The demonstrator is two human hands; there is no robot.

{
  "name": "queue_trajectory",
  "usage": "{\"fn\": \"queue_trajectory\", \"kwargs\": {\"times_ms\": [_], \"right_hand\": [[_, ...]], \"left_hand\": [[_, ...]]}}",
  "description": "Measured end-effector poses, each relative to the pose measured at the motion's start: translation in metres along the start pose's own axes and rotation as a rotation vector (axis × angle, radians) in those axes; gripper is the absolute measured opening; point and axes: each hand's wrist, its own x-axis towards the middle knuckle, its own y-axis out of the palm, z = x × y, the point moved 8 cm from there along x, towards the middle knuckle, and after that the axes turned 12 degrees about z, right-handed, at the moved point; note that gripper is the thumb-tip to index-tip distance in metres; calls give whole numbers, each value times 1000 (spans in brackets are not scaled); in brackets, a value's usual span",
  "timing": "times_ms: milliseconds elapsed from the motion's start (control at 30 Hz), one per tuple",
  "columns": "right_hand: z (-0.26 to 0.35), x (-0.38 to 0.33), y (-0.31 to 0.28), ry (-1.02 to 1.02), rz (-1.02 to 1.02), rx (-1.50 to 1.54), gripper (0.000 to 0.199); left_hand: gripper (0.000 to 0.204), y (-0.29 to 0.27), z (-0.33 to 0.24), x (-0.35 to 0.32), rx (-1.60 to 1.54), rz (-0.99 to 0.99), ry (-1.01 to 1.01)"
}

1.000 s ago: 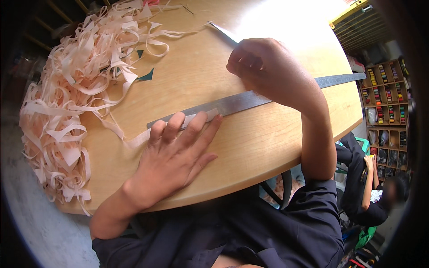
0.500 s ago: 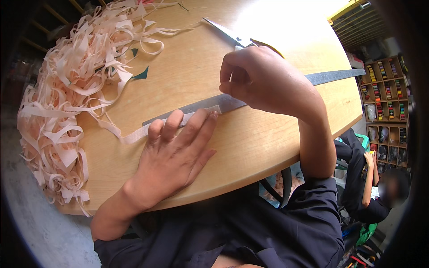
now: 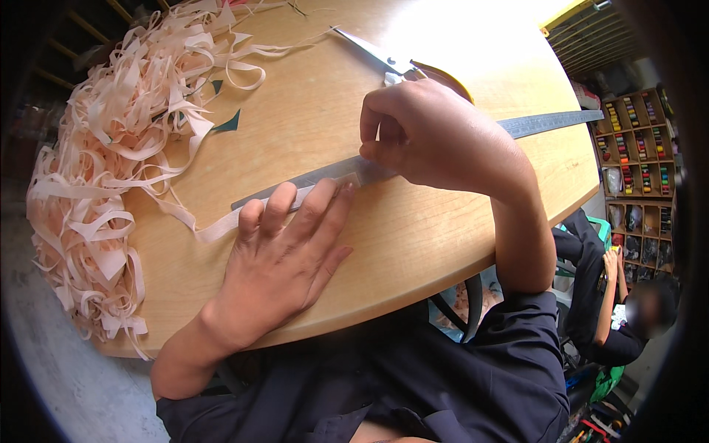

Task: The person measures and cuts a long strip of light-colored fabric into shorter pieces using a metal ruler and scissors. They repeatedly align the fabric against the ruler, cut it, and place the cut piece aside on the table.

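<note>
My left hand [image 3: 284, 258] lies on the wooden table [image 3: 413, 258] with its fingers stretched out, pressing a pale peach fabric strip [image 3: 215, 227] along a metal ruler [image 3: 550, 122]. The strip's end shows just past my index fingertip, on the ruler's face. Over the ruler, a little right of that end, my right hand [image 3: 443, 136] is raised with thumb and finger pinched together. What the pinch holds, if anything, is too small to make out. Part of the ruler is hidden under both hands. Behind my right hand lie scissors [image 3: 373, 50], blades pointing to the far left.
A big heap of peach strips [image 3: 125, 140] covers the table's left side and hangs over its edge. Beside it lie small dark green scraps [image 3: 227, 122]. At the right, a person [image 3: 591, 295] sits near a shelf of thread spools [image 3: 631, 148].
My right hand has barely shifted, dipping slightly near the ruler. My left hand stays pressed on the strip. The view has drifted a little.
</note>
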Motion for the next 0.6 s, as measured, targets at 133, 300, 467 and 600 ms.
{"fn": "queue_trajectory", "kwargs": {"times_ms": [133, 300, 467, 600], "right_hand": [[1, 0, 2, -9, 17, 44, 12], [1, 0, 1, 13, 25, 45, 12], [1, 0, 2, 4, 19, 48, 13], [2, 0, 2, -23, -8, 20, 13]], "left_hand": [[63, 1, -1, 1, 8, 5, -5], [63, 1, 0, 0, 12, 5, -18], [64, 2, 1, 1, 1, 10, -26], [63, 1, 1, 1, 19, -6, -22]]}}
